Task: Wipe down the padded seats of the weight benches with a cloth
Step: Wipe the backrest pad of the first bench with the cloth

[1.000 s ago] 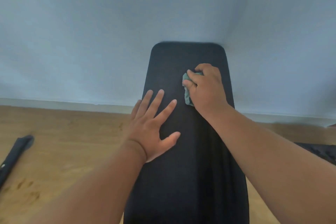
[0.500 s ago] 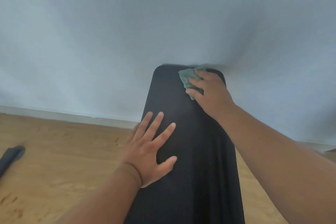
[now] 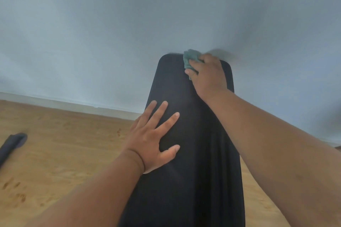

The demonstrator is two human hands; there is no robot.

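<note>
Since the earlier frames, the right hand (image 3: 209,74) has been travelling up the bench pad (image 3: 199,153) with the green cloth (image 3: 191,59), from the middle of the pad to its far end. The fingers of this hand are curling over the bunched cloth and gripping it, pressing it against the pad near the far right corner; part of the cloth is sticking out past the far edge, and the remainder is lying hidden beneath the hand. The left hand (image 3: 153,138) is lying flat on the pad near its left edge, about midway along the visible length, with its fingers straight and spread and holding nothing; its little-finger side is overhanging the left edge. The pad, black and padded, is running from the near bottom of the view up toward a pale wall (image 3: 110,33). A wooden floor (image 3: 64,153) is showing on both sides of the bench, and a dark, narrow object (image 3: 12,143), too blurred to identify, is lying on the floor at far left.
</note>
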